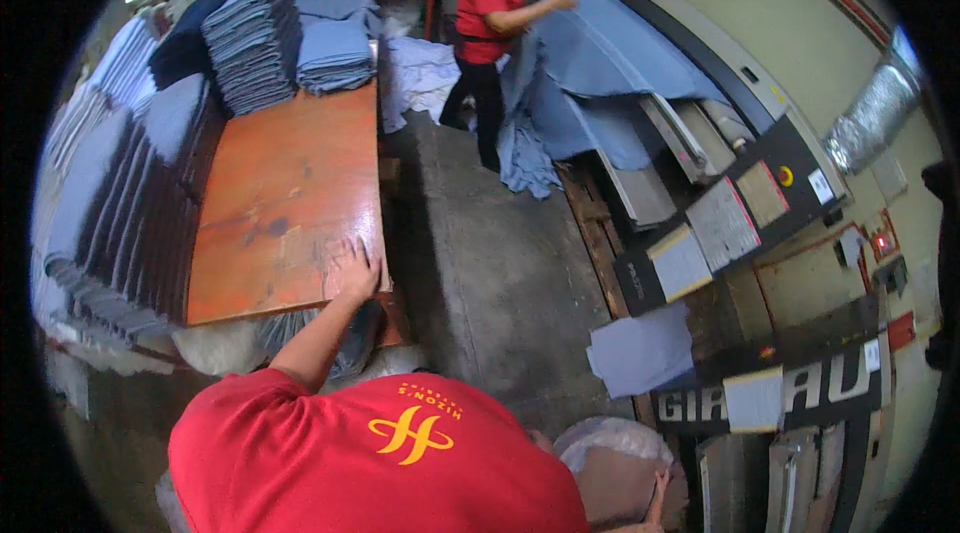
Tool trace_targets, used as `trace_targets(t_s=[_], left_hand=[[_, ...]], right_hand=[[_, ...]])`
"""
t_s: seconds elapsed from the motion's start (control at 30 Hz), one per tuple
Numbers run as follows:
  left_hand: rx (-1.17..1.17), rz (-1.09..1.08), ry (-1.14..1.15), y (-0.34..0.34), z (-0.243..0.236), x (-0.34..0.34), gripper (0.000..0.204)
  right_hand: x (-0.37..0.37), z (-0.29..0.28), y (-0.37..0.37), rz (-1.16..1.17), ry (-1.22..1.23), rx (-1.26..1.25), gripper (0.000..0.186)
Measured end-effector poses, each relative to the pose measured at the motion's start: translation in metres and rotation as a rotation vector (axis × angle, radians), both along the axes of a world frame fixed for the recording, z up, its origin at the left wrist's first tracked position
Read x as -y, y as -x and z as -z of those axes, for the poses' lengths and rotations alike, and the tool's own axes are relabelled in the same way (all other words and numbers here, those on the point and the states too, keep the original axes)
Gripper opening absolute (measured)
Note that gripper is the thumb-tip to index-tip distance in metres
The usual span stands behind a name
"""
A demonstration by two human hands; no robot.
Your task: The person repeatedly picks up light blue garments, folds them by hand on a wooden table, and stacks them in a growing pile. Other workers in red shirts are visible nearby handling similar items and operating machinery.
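Observation:
My left hand [355,271] lies flat on the orange wooden tabletop [290,183], near its front right corner, fingers spread and nothing under them but wood. Low on the right, my right hand [660,501] touches the side of a round bundle of brownish cloth [612,481] partly wrapped in clear plastic. Its visible fingers are stretched out along the bundle; the rest of that hand is partly cut off by the lower edge. Tall stacks of folded grey-blue cloths [250,43] stand along the table's left and far sides.
Across the aisle, another person [488,23] in a red shirt handles a large blue cloth [620,43] at a long ironing machine [720,203]. White cloth [420,73] lies on the floor behind. A pale sheet [640,348] and wooden pallet boards [590,243] edge the aisle's right side.

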State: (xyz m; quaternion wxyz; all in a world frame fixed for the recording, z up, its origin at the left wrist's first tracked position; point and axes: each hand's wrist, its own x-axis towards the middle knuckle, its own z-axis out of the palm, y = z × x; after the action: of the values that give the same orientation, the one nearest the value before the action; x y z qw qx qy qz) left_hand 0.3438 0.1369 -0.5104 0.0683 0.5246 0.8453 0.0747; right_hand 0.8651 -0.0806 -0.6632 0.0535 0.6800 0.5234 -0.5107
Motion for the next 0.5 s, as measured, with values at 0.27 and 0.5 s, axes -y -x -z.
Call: trace_targets(t_s=[0.27,0.5], left_hand=[[-0.023,-0.111,0.022,-0.028,0.014,-0.029,0.084],[-0.072,0.271,-0.098,-0.069,0.029,-0.067,0.082]], right_hand=[[-0.025,0.014,-0.030,-0.165,-0.463,-0.131,0.040],[-0.075,0.111,-0.072,0.272,-0.143,-0.327,0.035]])
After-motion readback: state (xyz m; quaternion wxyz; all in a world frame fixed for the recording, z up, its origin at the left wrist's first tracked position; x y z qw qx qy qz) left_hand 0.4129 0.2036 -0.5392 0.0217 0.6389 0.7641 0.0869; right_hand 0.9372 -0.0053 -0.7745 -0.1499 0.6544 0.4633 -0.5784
